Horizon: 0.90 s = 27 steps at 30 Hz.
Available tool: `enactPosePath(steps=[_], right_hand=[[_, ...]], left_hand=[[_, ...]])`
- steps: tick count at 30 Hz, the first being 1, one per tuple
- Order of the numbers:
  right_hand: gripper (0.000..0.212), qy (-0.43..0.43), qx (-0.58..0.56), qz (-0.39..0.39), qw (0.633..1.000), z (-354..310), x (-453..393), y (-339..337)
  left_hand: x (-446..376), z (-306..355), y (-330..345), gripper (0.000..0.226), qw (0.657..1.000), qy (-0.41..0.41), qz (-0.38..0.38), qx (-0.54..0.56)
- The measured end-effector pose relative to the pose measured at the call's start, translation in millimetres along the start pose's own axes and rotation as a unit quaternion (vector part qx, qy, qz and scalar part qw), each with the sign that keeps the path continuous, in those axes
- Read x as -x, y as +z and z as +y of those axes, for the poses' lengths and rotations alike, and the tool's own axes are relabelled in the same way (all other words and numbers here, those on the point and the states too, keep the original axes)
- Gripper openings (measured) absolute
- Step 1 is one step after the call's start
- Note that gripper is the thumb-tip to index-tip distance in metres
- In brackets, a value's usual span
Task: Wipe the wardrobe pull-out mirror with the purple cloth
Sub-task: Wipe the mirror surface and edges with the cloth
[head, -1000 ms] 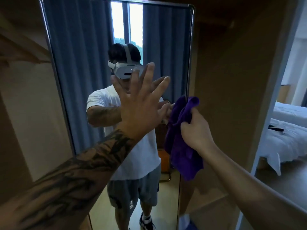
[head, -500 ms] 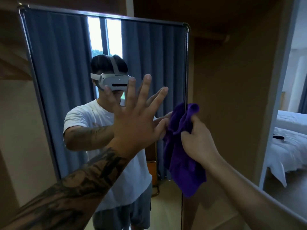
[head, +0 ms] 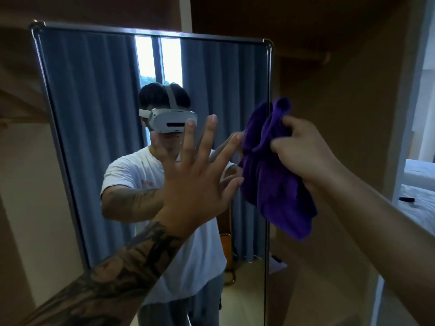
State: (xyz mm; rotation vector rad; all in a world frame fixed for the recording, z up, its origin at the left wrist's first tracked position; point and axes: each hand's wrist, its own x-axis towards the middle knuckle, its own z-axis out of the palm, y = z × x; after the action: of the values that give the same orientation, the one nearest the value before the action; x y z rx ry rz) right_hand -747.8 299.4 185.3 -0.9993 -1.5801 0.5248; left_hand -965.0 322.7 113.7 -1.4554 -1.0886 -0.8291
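Nearest the camera, two forearms reach in. The left hand (head: pixel 195 184) is spread wide, fingers straight and fanned, palm set flat toward the pull-out mirror (head: pixel 94 137) as if to steady the panel. Right beside it, the right hand (head: pixel 303 154) has its grip bunched tight around the purple cloth (head: pixel 277 184), fingers curled into the gathered top while the loose end hangs below. The cloth sits at the mirror's right edge, about mid-height; whether it is pressing the glass cannot be told from here. Judging by that, wiping is just getting going. To do it well: flatten the wad so more fabric meets the glass, brace with the left palm so the panel doesn't swing, and sweep in overlapping passes from the top rail (head: pixel 153 32) down. Farther off, through the doorway on the right, a white bed (head: pixel 419 184).
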Motion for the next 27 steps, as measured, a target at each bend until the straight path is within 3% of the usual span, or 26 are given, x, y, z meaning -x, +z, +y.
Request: enactPosePath(steps=[3, 7, 14, 20, 24, 27], right_hand=[[0.02, -0.03, 0.001, 0.015, 0.999, -5, -1, 8], [0.018, -0.003, 0.045, -0.002, 0.999, 15, 20, 18], [0.021, -0.037, 0.003, 0.017, 0.999, 0, 4, 9], [0.017, 0.039, 0.067, -0.053, 0.996, 39, 41, 16], [0.022, -0.02, 0.022, -0.006, 1.0, 6, 12, 3], [0.016, -0.033, 0.059, 0.002, 0.998, 12, 18, 8]], left_hand=[[0, 0, 2, 0.08, 1.0, -0.002, 0.002, 0.001], [0, -1, 2, 0.079, 1.0, -0.006, 0.002, -0.003], [-1, -1, 1, 0.079, 1.0, -0.008, 0.0, 0.0], [0, 1, -1, 0.079, 1.0, -0.014, -0.006, 0.001], [-1, -2, 0, 0.08, 1.0, -0.008, -0.003, -0.004], [1, -2, 1, 0.081, 1.0, -0.006, 0.004, -0.008]])
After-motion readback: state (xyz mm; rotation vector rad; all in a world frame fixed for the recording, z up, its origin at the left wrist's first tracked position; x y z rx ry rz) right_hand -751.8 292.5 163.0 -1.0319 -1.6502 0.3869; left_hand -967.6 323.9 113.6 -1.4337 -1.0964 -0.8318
